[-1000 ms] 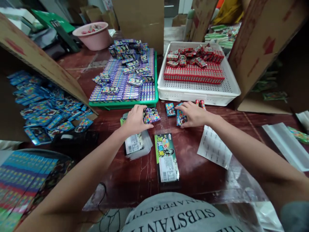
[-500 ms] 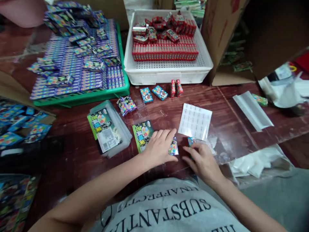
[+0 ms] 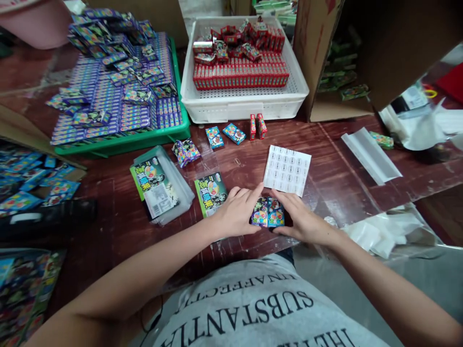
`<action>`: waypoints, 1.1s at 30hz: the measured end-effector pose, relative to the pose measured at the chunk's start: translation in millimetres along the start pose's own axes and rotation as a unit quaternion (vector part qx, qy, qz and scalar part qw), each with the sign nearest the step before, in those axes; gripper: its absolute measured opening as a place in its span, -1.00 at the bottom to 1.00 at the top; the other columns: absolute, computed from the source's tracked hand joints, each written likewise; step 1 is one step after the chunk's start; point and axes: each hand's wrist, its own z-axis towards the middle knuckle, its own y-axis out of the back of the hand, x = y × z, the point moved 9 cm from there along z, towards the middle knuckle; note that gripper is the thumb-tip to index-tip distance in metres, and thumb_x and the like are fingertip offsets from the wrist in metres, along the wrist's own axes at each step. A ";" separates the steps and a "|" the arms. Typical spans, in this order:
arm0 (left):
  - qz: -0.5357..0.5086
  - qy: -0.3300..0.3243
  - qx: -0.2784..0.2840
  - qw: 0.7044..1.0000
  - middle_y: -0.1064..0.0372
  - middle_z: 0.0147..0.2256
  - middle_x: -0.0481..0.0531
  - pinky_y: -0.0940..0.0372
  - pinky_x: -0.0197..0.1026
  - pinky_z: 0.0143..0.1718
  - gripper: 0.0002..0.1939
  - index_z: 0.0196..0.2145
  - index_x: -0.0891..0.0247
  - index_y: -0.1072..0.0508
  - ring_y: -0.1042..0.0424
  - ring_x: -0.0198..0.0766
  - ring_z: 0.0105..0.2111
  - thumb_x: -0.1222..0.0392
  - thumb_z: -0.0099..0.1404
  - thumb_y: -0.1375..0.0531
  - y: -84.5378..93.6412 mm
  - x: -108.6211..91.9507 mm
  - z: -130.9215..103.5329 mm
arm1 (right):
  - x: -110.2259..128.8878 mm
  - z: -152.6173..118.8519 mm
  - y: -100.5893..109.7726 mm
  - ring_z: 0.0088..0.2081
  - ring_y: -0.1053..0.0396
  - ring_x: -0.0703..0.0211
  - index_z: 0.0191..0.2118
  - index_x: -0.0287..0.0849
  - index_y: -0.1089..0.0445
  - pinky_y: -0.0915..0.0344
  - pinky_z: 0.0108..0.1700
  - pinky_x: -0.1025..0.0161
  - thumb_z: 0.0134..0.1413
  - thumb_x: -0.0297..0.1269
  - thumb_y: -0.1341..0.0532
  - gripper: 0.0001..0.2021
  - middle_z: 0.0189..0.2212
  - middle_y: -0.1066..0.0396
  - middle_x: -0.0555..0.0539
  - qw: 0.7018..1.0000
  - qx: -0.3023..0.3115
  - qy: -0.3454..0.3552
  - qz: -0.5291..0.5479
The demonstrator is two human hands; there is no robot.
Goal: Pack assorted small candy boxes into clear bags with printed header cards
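Note:
Side by side on the dark red table lie a purple box (image 3: 259, 212) and a blue box (image 3: 276, 212), their edges touching. My left hand (image 3: 239, 211) grips the purple box from the left, thumb below and fingers above. From the right, my right hand (image 3: 302, 218) holds the blue box between thumb and fingers. A green and black printed card (image 3: 211, 193) lies partly under my left hand. Above my right hand is a white sticker sheet (image 3: 288, 169). Clear plastic cases with a similar card (image 3: 159, 185) are stacked at the left.
A green tray (image 3: 123, 145) of purple boxes and a white basket (image 3: 246, 111) of red boxes stand behind. Two blue boxes (image 3: 224, 135), two red boxes (image 3: 257, 126) and purple packs (image 3: 185, 152) lie before them. An open carton (image 3: 321, 62) stands at right.
My right hand has moved left with the blue box, which now lies against the purple one. My left hand has stayed near the purple box. The view has shifted slightly.

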 end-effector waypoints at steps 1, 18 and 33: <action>0.001 -0.002 -0.001 1.000 -0.29 0.18 0.35 0.01 0.15 0.23 0.23 0.45 0.39 0.29 -0.28 0.16 0.14 -0.10 0.12 -0.36 -1.5 -0.5 0.4 | -0.4 0.4 -2.9 0.34 -0.09 -0.28 0.50 0.03 0.40 -0.19 0.31 -0.28 0.13 -0.11 -0.36 0.06 0.39 -0.04 -0.27 1.000 -0.001 0.005 0.011; 0.197 -0.159 0.181 0.951 -0.16 0.36 0.04 0.29 0.19 0.42 -0.22 0.35 -0.08 -0.13 -0.04 -0.07 0.40 0.47 0.25 -0.13 53.4 8.0 -48.1 | -2.1 -28.5 20.1 0.22 -0.26 -0.24 0.42 0.05 0.04 -0.28 0.26 -0.21 -0.04 -0.05 -0.44 -0.04 0.24 -0.23 -0.20 0.978 -0.081 -0.050 0.187; 0.070 0.029 0.054 0.996 -0.17 0.23 0.27 -0.20 0.17 0.21 -0.08 0.38 0.25 -0.04 -0.21 0.14 0.19 0.07 0.15 -0.31 26.4 2.9 -39.8 | -1.2 -27.1 34.4 0.11 -0.28 -0.21 0.36 -0.05 -0.02 -0.34 0.14 -0.19 0.10 -0.07 -0.37 -0.21 0.19 -0.33 -0.20 0.997 -0.080 -0.013 -0.002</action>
